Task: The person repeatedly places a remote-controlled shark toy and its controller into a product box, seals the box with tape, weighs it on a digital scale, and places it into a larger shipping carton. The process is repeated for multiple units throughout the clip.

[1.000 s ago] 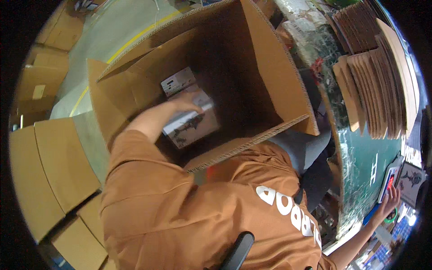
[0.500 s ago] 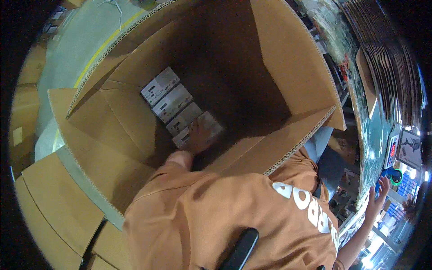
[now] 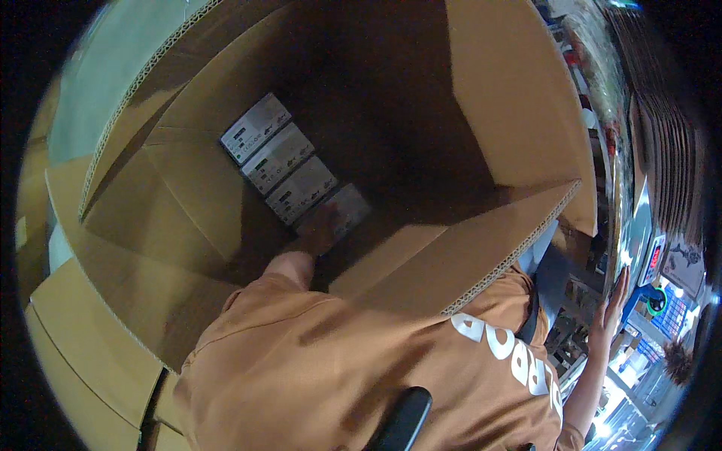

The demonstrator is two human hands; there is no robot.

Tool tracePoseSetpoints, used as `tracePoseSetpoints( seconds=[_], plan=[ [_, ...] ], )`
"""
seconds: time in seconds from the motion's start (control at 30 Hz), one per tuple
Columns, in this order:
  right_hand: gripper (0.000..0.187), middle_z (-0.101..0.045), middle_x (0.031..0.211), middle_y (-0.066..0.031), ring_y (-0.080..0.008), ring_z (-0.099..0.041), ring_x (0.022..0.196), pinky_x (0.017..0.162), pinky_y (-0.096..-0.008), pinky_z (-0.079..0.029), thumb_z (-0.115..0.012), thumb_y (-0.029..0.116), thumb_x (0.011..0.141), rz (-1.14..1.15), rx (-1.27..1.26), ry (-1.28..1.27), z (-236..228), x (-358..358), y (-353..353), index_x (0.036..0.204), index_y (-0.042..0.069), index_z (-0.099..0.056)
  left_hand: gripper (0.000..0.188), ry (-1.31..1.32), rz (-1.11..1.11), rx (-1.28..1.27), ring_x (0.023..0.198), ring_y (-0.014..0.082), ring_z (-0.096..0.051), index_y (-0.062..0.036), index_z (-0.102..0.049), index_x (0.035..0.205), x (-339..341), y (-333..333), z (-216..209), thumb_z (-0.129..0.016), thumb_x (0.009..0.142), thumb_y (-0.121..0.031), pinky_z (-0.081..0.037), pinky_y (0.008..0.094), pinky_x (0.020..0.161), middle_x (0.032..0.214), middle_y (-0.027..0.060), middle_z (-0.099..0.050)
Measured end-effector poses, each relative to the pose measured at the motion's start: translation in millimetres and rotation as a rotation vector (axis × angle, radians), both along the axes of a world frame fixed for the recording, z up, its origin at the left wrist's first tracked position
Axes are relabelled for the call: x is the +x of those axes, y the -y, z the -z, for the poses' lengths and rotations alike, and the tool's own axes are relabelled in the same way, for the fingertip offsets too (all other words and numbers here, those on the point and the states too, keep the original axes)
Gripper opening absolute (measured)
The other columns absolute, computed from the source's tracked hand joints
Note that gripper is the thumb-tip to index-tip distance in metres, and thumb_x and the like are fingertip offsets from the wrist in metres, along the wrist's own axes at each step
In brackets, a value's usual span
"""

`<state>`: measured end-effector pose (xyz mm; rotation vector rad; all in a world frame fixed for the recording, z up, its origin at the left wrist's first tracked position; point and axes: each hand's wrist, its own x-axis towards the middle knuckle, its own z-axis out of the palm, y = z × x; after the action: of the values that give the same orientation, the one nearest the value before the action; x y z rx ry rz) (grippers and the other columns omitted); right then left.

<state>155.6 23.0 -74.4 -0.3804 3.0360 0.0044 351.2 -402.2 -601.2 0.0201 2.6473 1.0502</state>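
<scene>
Inside the carton (image 3: 519, 98): four packs (image 3: 280, 159) in a slanting row, set close, seemingly so they brace one another.
Left hand (image 3: 322, 225): on the nearest pack (image 3: 350, 204), low because they lie deep; too dim to tell whether I grip it.
Right hand (image 3: 608, 312): fingers straight, clamped on nothing, by the bench (image 3: 638, 240) edge, perhaps steadying my lean.

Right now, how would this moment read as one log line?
cardboard carton: four small boxes in row | left hand: on end box | right hand: open, near table
</scene>
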Motion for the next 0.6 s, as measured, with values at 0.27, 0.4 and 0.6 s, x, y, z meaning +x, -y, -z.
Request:
tracePoseSetpoints(
  seconds=[0.27,0.4,0.6],
  plan=[
    [0.074,-0.003,0.15,-0.0156,-0.0286,-0.003,0.139,0.112,-0.0406,-0.005,-0.045,0.014,0.085,0.042,0.069,0.124,0.4,-5.7,11.1,0.144,0.008,-0.002,0.034,0.173,-0.028,-0.206,0.114,0.0279,-0.048,-0.0172,-0.054,0.12,-4.0,10.2,50.7,-0.052,0.086,-0.015,-0.035,0.0458,0.096,0.135,0.0065,-0.043],
    [0.079,-0.002,0.15,-0.0157,-0.03,-0.003,0.139,0.112,-0.0415,-0.005,-0.045,0.006,0.079,0.063,0.061,0.094,3.8,-5.0,10.9,0.144,0.008,-0.001,0.035,0.324,0.058,-0.309,0.113,0.0282,-0.048,-0.0164,-0.054,0.12,-8.0,-6.3,46.0,-0.051,0.086,-0.016,-0.035,0.0459,0.096,0.133,0.0075,-0.044],
    [0.081,-0.003,0.15,-0.0152,-0.0291,-0.003,0.139,0.111,-0.0408,-0.005,-0.046,0.002,0.077,0.118,0.0,0.089,9.4,-5.0,8.7,0.144,0.007,-0.002,0.036,0.315,-0.022,-0.245,0.112,0.0286,-0.049,-0.0151,-0.053,0.121,72.4,-9.4,43.1,-0.05,0.086,-0.017,-0.036,0.046,0.097,0.131,0.0091,-0.046]
  ],
)
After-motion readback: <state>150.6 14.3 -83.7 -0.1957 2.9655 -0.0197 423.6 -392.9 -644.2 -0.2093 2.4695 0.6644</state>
